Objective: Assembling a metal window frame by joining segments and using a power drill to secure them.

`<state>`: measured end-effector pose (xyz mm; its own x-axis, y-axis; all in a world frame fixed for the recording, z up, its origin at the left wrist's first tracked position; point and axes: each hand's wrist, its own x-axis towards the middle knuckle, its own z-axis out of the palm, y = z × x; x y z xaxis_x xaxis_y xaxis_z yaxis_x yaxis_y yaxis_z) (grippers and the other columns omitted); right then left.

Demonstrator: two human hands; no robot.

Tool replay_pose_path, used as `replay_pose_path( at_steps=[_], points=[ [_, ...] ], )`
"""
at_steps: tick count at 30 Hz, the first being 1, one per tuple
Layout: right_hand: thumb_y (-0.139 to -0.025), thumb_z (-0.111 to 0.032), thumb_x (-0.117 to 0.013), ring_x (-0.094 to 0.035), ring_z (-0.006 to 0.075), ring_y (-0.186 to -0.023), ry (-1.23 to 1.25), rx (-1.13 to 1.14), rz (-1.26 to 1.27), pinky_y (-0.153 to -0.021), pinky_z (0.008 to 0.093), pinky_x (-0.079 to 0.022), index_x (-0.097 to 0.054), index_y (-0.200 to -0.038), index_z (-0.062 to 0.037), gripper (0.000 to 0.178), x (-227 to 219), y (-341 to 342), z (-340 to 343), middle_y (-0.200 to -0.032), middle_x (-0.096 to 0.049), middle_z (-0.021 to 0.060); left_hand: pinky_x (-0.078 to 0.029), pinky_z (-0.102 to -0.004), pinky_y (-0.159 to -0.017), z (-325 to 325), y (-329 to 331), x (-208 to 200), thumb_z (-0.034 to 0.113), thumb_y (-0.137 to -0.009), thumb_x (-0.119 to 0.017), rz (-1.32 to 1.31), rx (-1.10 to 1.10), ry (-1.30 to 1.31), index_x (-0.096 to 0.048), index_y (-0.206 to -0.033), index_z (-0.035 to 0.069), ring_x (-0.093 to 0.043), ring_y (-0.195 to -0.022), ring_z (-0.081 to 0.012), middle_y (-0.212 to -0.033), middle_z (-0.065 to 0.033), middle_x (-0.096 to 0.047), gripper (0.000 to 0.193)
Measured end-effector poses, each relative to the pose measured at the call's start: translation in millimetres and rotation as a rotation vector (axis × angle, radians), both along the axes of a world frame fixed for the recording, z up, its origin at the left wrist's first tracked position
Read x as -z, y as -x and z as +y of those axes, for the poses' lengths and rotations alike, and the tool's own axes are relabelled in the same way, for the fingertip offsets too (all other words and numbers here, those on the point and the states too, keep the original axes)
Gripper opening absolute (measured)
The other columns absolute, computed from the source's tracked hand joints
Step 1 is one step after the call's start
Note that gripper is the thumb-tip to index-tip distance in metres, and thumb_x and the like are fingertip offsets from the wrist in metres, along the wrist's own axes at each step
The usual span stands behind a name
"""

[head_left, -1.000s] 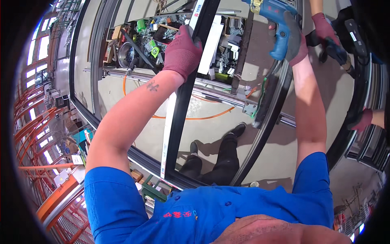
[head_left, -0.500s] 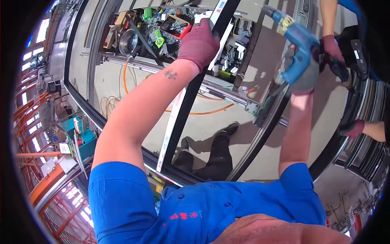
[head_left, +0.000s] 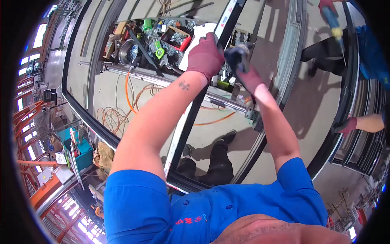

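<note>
My left hand (head_left: 206, 57), in a maroon glove, is closed around the long black frame bar (head_left: 196, 106), which has a white printed strip along it. Just right of that bar is my right hand (head_left: 248, 78), also in a maroon glove. It is closed on a power drill (head_left: 233, 57), which looks dark and blurred; a tan collar shows at its front. Whether the drill touches the bar I cannot tell. Beneath both hands is a tray of metal fittings, with a red bin (head_left: 178, 40) and a green tape measure (head_left: 159, 53).
At the right, a co-worker's gloved hand (head_left: 327, 5) holds a blue tool (head_left: 334, 25) with a long thin shaft. Another gloved hand (head_left: 346, 126) rests on the black frame's right edge. An orange hose (head_left: 129, 95) hangs from the rail. A metal bowl (head_left: 128, 52) sits in the tray.
My right hand has swung left with the drill, from the right side to beside the bar. My left hand stays on the bar. The co-worker's tool has been raised.
</note>
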<state>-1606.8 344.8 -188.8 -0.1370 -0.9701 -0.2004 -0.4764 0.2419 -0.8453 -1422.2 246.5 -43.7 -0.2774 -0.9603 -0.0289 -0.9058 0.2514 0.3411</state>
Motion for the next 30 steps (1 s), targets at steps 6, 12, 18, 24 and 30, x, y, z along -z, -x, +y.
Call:
replay_pose_path(
  at_steps=[6,12,18,24,30],
  points=[
    [-0.094,-0.030,-0.071,-0.070,0.0452,-0.124,-0.244,-0.248,0.349,-0.104,0.0509,-0.057,-0.056,-0.154,-0.0354,0.062,22.7,-43.7,-20.4,-0.135,-0.072,0.0222,-0.059,-0.0571,-0.089,-0.4,6.5,-6.6,0.031,-0.103,-0.066,0.027,-0.039,-0.100,-0.054,-0.131,0.003,-0.075,-0.101,-0.0497,-0.118,-0.0304,-0.073,0.041],
    [-0.096,-0.030,-0.066,-0.072,0.0438,-0.123,-0.407,-0.335,0.551,-0.104,0.0527,-0.059,-0.055,-0.158,-0.0427,0.064,51.3,-63.8,-20.4,-0.144,-0.065,0.0239,-0.061,-0.0567,-0.086,-1.6,2.3,-8.1,0.024,-0.096,-0.072,0.003,-0.041,-0.165,-0.049,-0.134,0.003,-0.076,-0.101,-0.0482,-0.121,-0.0313,-0.070,0.049],
    [-0.089,-0.026,-0.077,-0.062,0.0418,-0.143,-0.533,-0.338,0.446,-0.117,0.0507,-0.053,-0.056,-0.161,-0.0350,0.076,52.0,-64.7,-10.1,-0.168,-0.047,0.0220,-0.054,-0.0616,-0.100,2.7,-11.2,-4.1,0.030,-0.100,-0.068,0.059,0.015,-0.106,-0.053,-0.133,0.002,-0.070,-0.116,-0.0536,-0.128,-0.0321,-0.072,0.046],
    [-0.091,-0.028,-0.074,-0.063,0.0446,-0.137,-0.126,0.063,0.448,-0.116,0.0510,-0.052,-0.064,-0.154,-0.0272,0.064,-45.2,-82.0,106.6,-0.164,-0.051,0.0230,-0.055,-0.0573,-0.103,6.4,0.2,-8.8,0.034,-0.102,-0.064,-0.011,0.107,-0.040,-0.052,-0.139,0.000,-0.072,-0.114,-0.0511,-0.128,-0.0320,-0.071,0.052],
    [-0.095,-0.026,-0.071,-0.057,0.0406,-0.141,-0.069,0.352,0.339,-0.118,0.0527,-0.049,-0.070,-0.141,-0.0146,0.048,-201.6,-189.3,324.8,-0.145,-0.066,0.0178,-0.056,-0.0571,-0.104,-4.2,-8.7,10.0,0.043,-0.103,-0.066,0.045,0.123,-0.047,-0.054,-0.141,-0.004,-0.071,-0.120,-0.0510,-0.132,-0.0338,-0.070,0.061]
  ],
)
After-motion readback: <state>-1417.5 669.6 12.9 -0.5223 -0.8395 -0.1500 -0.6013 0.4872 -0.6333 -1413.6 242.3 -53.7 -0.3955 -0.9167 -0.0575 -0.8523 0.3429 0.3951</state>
